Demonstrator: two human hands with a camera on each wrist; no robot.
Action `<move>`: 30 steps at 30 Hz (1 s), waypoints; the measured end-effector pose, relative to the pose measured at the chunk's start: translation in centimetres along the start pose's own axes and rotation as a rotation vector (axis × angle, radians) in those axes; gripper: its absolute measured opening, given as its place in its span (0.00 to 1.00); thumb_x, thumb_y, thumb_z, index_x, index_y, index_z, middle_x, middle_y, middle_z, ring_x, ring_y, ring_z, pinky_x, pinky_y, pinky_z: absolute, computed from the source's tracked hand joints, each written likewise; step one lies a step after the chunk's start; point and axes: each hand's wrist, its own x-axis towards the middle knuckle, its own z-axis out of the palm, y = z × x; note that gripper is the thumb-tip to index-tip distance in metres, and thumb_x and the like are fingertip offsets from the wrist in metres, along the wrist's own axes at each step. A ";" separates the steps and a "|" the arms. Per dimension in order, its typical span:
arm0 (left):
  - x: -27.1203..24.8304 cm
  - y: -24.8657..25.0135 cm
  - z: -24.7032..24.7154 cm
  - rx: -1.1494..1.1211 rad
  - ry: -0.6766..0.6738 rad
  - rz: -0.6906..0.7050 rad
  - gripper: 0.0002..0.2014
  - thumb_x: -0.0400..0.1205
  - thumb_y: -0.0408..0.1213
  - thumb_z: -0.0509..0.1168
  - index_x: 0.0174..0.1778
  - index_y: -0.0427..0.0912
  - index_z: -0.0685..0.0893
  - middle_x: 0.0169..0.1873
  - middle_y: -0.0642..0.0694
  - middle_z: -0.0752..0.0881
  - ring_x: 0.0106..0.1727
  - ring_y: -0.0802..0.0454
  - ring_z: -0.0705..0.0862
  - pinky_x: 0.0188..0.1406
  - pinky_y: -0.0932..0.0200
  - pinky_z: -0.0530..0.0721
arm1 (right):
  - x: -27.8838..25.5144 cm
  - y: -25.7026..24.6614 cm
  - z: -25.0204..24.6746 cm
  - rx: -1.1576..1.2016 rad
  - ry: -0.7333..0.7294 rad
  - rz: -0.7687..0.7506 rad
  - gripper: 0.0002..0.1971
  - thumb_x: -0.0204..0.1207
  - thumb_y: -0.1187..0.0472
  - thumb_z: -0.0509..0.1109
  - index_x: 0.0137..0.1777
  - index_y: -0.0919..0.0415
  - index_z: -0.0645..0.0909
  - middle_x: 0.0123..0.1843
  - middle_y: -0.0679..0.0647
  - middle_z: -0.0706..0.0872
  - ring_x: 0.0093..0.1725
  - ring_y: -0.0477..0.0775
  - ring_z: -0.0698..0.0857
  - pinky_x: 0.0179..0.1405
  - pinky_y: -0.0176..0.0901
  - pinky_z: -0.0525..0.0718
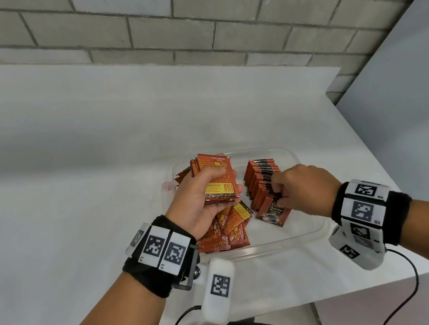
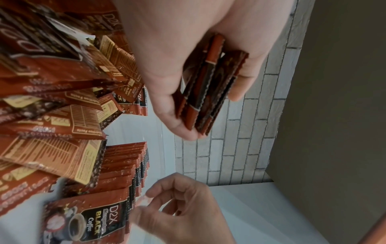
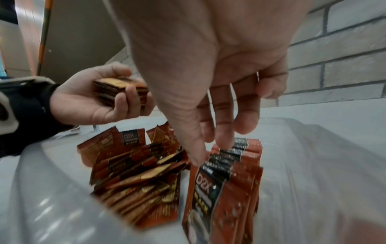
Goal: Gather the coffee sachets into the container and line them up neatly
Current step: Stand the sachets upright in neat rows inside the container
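A clear plastic container [image 1: 276, 247] sits on the white table. On its right side stands a neat row of red-brown coffee sachets [image 1: 260, 180], and on its left lies a loose pile of sachets [image 1: 230, 231]. My left hand [image 1: 206, 190] hovers over the pile and grips a stack of sachets [image 1: 217, 181] between thumb and fingers. My right hand [image 1: 279, 189] reaches down onto the near end of the row. In the right wrist view its thumb and fingertips [image 3: 223, 143] touch the tops of the front sachets [image 3: 234, 165]. The foremost sachet [image 2: 94, 219] leans toward me.
A grey brick wall [image 1: 190, 29] rises behind the white table [image 1: 60, 182]. The table's right edge [image 1: 369, 147] runs close beside the container, with a pale panel beyond it. Black cables [image 1: 411, 281] hang off the near edge by my wrists.
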 end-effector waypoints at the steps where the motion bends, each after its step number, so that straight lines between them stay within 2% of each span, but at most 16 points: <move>1: 0.0 0.0 -0.1 -0.013 -0.003 -0.010 0.12 0.79 0.32 0.63 0.57 0.36 0.81 0.42 0.40 0.89 0.39 0.45 0.89 0.40 0.51 0.88 | -0.1 0.2 -0.4 0.031 0.016 0.012 0.07 0.76 0.53 0.68 0.52 0.52 0.78 0.47 0.48 0.85 0.40 0.51 0.82 0.30 0.38 0.71; 4: 0.0 -0.1 -0.2 -0.003 -0.051 -0.019 0.12 0.80 0.28 0.62 0.58 0.39 0.81 0.41 0.40 0.90 0.42 0.43 0.90 0.41 0.49 0.89 | -0.5 0.4 -1.7 0.275 0.104 0.031 0.08 0.77 0.50 0.69 0.52 0.51 0.79 0.47 0.47 0.86 0.31 0.43 0.79 0.29 0.34 0.72; 6: -0.2 0.0 0.1 0.036 -0.096 -0.002 0.15 0.74 0.28 0.66 0.57 0.41 0.82 0.42 0.42 0.91 0.45 0.45 0.90 0.42 0.50 0.89 | -0.9 0.0 -2.6 0.562 0.194 0.023 0.09 0.76 0.48 0.71 0.52 0.50 0.79 0.44 0.44 0.86 0.31 0.42 0.81 0.31 0.29 0.75; 8: -0.3 0.0 0.5 0.055 -0.126 0.018 0.19 0.70 0.30 0.68 0.58 0.44 0.82 0.45 0.43 0.91 0.47 0.45 0.90 0.41 0.51 0.89 | -1.5 -1.1 -3.4 0.784 0.208 0.010 0.12 0.73 0.45 0.71 0.52 0.48 0.80 0.44 0.44 0.86 0.34 0.40 0.82 0.36 0.28 0.77; 10: -0.2 -0.1 0.8 0.060 -0.119 0.041 0.21 0.68 0.31 0.70 0.58 0.46 0.83 0.48 0.41 0.90 0.50 0.43 0.89 0.45 0.48 0.89 | -2.1 -2.2 -3.5 0.906 0.151 -0.012 0.18 0.67 0.39 0.69 0.52 0.49 0.80 0.44 0.46 0.87 0.40 0.44 0.85 0.43 0.39 0.83; 13: -0.1 0.0 1.2 0.074 -0.135 0.044 0.21 0.68 0.31 0.70 0.57 0.47 0.84 0.48 0.42 0.90 0.50 0.44 0.89 0.49 0.47 0.87 | -2.3 -3.0 -3.0 1.022 0.114 -0.038 0.25 0.60 0.37 0.71 0.55 0.50 0.79 0.43 0.50 0.88 0.46 0.58 0.88 0.52 0.58 0.85; 15: -0.1 -0.2 1.2 0.099 -0.172 0.029 0.19 0.70 0.29 0.72 0.56 0.47 0.84 0.47 0.43 0.90 0.49 0.44 0.89 0.48 0.48 0.87 | -2.1 -3.0 -2.9 1.077 0.165 -0.024 0.26 0.62 0.41 0.74 0.60 0.46 0.76 0.46 0.50 0.88 0.43 0.58 0.87 0.50 0.55 0.86; 17: 0.0 -0.4 1.2 0.119 -0.186 0.010 0.19 0.72 0.28 0.73 0.57 0.47 0.84 0.49 0.42 0.90 0.49 0.43 0.89 0.48 0.48 0.87 | -1.9 -2.8 -3.2 1.091 0.225 -0.040 0.25 0.69 0.52 0.76 0.65 0.42 0.73 0.48 0.49 0.86 0.38 0.51 0.85 0.45 0.44 0.85; 19: 0.0 -0.5 1.3 0.136 -0.185 -0.001 0.18 0.72 0.32 0.72 0.57 0.47 0.84 0.50 0.42 0.90 0.50 0.42 0.89 0.47 0.48 0.87 | -1.7 -2.5 -3.4 1.092 0.232 -0.089 0.23 0.71 0.60 0.76 0.63 0.42 0.76 0.47 0.52 0.86 0.38 0.54 0.83 0.44 0.43 0.84; 21: -0.1 -0.5 1.5 0.163 -0.177 -0.003 0.16 0.73 0.42 0.76 0.56 0.46 0.85 0.50 0.40 0.90 0.50 0.43 0.89 0.46 0.49 0.88 | -1.5 -2.4 -3.5 1.077 0.264 -0.117 0.16 0.71 0.63 0.77 0.54 0.44 0.81 0.42 0.52 0.86 0.40 0.56 0.84 0.44 0.46 0.84; 22: -0.1 -0.4 1.6 0.175 -0.157 -0.001 0.20 0.71 0.49 0.76 0.55 0.45 0.85 0.50 0.40 0.90 0.50 0.43 0.89 0.47 0.49 0.88 | -1.4 -2.2 -3.5 1.067 0.317 -0.123 0.13 0.71 0.64 0.77 0.49 0.46 0.83 0.40 0.51 0.86 0.39 0.53 0.84 0.43 0.45 0.83; 23: -0.2 -0.3 1.6 0.176 -0.129 0.001 0.24 0.67 0.55 0.72 0.54 0.45 0.85 0.48 0.40 0.90 0.49 0.44 0.89 0.47 0.50 0.88 | -1.4 -2.1 -3.5 1.062 0.386 -0.122 0.10 0.71 0.64 0.77 0.45 0.47 0.83 0.39 0.49 0.86 0.38 0.49 0.83 0.42 0.42 0.82; 25: -0.2 -0.2 1.6 0.140 -0.087 0.024 0.28 0.63 0.59 0.68 0.54 0.46 0.84 0.44 0.42 0.89 0.45 0.47 0.88 0.43 0.52 0.89 | -1.4 -2.2 -3.4 1.000 0.545 -0.139 0.10 0.71 0.66 0.76 0.40 0.50 0.82 0.38 0.47 0.85 0.37 0.44 0.81 0.40 0.38 0.79; 27: -0.1 -0.1 1.6 0.076 -0.057 0.034 0.25 0.66 0.56 0.68 0.54 0.45 0.83 0.43 0.42 0.89 0.44 0.46 0.88 0.38 0.53 0.89 | -1.7 -2.6 -3.2 0.813 0.641 -0.233 0.09 0.70 0.67 0.77 0.40 0.53 0.82 0.38 0.44 0.81 0.36 0.42 0.79 0.37 0.31 0.77; 28: -0.2 0.0 1.7 0.046 -0.048 0.037 0.21 0.70 0.51 0.69 0.56 0.45 0.83 0.45 0.42 0.89 0.46 0.46 0.88 0.38 0.53 0.88 | -1.9 -2.7 -2.8 0.728 0.634 -0.291 0.07 0.69 0.66 0.77 0.41 0.54 0.83 0.39 0.44 0.79 0.37 0.42 0.78 0.37 0.30 0.75; 30: -0.2 0.0 1.8 -0.005 -0.034 0.051 0.19 0.73 0.36 0.68 0.61 0.42 0.82 0.51 0.39 0.88 0.50 0.43 0.88 0.39 0.51 0.88 | -2.2 -3.0 -2.0 0.645 0.513 -0.353 0.07 0.68 0.61 0.78 0.44 0.55 0.85 0.42 0.48 0.78 0.40 0.46 0.79 0.41 0.37 0.78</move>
